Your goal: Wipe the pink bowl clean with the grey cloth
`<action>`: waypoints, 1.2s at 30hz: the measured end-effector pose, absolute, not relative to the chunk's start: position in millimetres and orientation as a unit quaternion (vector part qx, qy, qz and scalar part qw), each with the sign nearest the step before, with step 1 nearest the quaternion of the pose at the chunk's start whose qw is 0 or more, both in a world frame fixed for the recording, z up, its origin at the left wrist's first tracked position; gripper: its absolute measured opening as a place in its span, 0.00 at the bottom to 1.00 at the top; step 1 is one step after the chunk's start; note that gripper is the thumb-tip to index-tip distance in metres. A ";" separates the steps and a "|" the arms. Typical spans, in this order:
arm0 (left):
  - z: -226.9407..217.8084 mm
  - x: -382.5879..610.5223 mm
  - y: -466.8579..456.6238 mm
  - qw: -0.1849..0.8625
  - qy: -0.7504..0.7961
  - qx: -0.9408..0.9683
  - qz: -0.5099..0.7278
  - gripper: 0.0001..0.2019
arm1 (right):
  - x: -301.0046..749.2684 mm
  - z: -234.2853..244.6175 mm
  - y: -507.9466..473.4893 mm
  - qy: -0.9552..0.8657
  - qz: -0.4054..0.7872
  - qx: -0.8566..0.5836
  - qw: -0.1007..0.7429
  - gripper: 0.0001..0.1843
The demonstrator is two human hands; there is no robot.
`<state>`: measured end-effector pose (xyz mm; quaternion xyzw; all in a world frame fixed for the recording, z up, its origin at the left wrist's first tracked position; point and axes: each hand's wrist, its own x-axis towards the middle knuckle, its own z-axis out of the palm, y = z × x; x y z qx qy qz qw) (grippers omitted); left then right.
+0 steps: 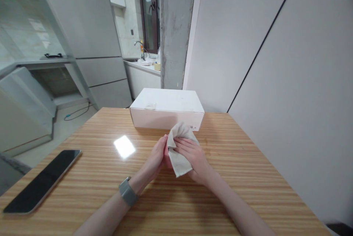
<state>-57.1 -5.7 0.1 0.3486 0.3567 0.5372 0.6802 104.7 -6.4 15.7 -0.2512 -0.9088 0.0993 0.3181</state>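
Note:
A light grey cloth [180, 164] is bunched between my hands above the table, its corner hanging down. My right hand [193, 155] lies over the cloth with fingers together, pressing it toward the left hand. On the other side, my left hand [157, 154] is curled, its thumb up against the cloth's edge. Something pinkish shows between the left palm and the cloth; I cannot tell whether it is an object or the palm itself. A grey-banded watch [128, 192] is on my left wrist. Just beyond the hands sits a closed white box [165, 116].
The wood-grain table [104, 184] carries a black-screened tablet or large phone [44, 181] at its left edge. A white panelled wall [275, 81] runs along the right. Behind are a refrigerator [82, 19], a bare concrete column [176, 30] and a sink faucet [142, 49].

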 end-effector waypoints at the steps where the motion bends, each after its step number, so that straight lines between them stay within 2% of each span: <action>1: 0.0 -55.9 -6.4 0.670 0.362 0.359 0.540 0.24 | 104.8 15.3 -5.7 -0.908 0.104 -0.255 0.315 0.30; 10: -12.1 -47.4 -10.3 0.633 0.382 0.367 0.565 0.16 | 103.8 7.7 -3.1 -0.883 0.146 -0.284 0.343 0.25; 14: -10.3 -45.9 -12.9 0.612 0.346 0.344 0.622 0.19 | 95.5 4.8 -3.6 -0.856 0.116 -0.326 0.384 0.24; 18: 7.0 -49.3 -14.5 0.700 0.280 0.306 0.581 0.19 | 93.0 4.5 -6.6 -0.872 0.086 -0.311 0.370 0.26; 21: 16.9 -55.5 -10.5 0.749 0.279 0.306 0.518 0.25 | 96.9 5.8 -11.4 -0.902 0.072 -0.281 0.319 0.27; 26: 16.1 -64.6 -1.9 0.659 0.371 0.431 0.492 0.21 | 106.6 9.1 -14.7 -0.909 0.100 -0.259 0.312 0.25; 30: 16.4 -67.2 -5.2 0.639 0.382 0.457 0.486 0.20 | 113.7 10.0 -10.5 -0.906 0.091 -0.247 0.332 0.23; 36: 15.8 -62.1 -14.5 0.582 0.376 0.548 0.469 0.19 | 118.4 7.7 -9.2 -0.856 0.142 -0.278 0.413 0.20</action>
